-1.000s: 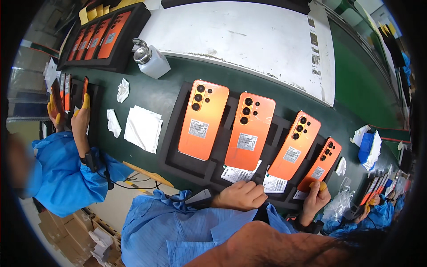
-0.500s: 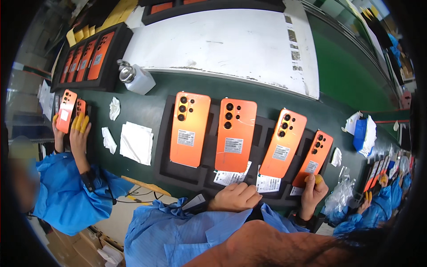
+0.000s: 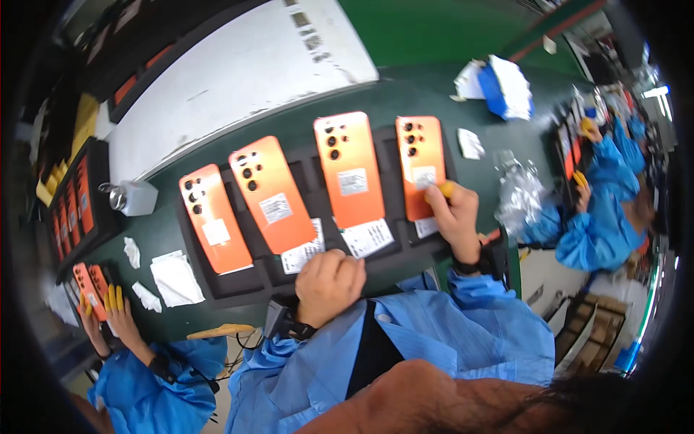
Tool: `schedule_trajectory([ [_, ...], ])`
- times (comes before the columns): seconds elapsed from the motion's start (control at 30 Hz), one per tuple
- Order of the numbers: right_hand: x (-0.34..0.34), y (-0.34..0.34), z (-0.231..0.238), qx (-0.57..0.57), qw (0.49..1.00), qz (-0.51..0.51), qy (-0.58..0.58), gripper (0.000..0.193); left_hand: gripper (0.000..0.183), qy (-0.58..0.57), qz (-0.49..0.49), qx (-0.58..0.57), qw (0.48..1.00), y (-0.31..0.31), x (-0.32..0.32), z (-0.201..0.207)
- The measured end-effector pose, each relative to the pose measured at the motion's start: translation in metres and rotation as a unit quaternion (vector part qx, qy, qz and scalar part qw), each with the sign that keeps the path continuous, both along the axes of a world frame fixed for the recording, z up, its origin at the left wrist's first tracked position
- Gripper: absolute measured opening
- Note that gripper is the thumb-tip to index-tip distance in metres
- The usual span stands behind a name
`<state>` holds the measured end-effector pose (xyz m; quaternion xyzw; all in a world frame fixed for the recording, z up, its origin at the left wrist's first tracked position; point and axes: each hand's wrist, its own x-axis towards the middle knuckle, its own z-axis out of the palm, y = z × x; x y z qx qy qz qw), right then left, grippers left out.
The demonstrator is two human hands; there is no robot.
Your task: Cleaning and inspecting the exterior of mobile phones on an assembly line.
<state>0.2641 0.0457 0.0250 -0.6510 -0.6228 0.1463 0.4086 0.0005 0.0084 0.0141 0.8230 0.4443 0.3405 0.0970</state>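
Four orange smartphones lie back up in a row over a black foam tray [image 3: 235, 282], each with a whitish label. My right hand [image 3: 459, 224] pinches the lower edge of the rightmost phone [image 3: 421, 155], a yellow finger cot on one finger. My left hand [image 3: 330, 286] is curled closed, knuckles up, at the tray's near edge; its fingertips and anything inside are hidden. Beside it a printed card [image 3: 300, 253] sticks out from under the second phone [image 3: 269, 192]. Another printed card [image 3: 367, 237] shows below the third phone [image 3: 349, 166]. At the left lies the first phone [image 3: 210, 213].
A white pump bottle [image 3: 137, 197] and folded white cloths [image 3: 177, 281] are at left, near a co-worker's hands [image 3: 119, 315] with an orange phone. Crumpled clear plastic [image 3: 519, 195] and a blue packet [image 3: 502, 87] lie at right. A white board [image 3: 238, 79] spans the back.
The view has turned toward the right, so the phone row has shifted left in the picture. My right hand stays at the rightmost phone; my left hand remains curled by the cards.
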Motion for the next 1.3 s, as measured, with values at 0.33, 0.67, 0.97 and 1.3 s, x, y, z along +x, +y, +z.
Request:
schedule_trajectory([
  [0.33, 0.002, -0.009, -0.006, 0.028, 0.996, 0.030, 0.076, 0.015, 0.013, -0.012, 0.011, 0.036, 0.999, -0.003, 0.007, -0.003],
  [0.67, -0.013, -0.038, 0.014, 0.045, 0.968, 0.152, -0.194, 0.026, 0.013, -0.016, 0.029, 0.062, 0.998, -0.008, 0.005, -0.005],
  [0.97, -0.003, -0.027, 0.004, 0.063, 0.942, 0.199, -0.265, 0.009, 0.012, -0.012, 0.036, 0.081, 0.996, -0.008, 0.007, -0.006],
  [1.3, 0.006, -0.024, -0.006, 0.099, 0.971, 0.137, -0.168, 0.010, 0.009, -0.015, 0.059, 0.038, 0.997, -0.014, 0.020, 0.008],
])
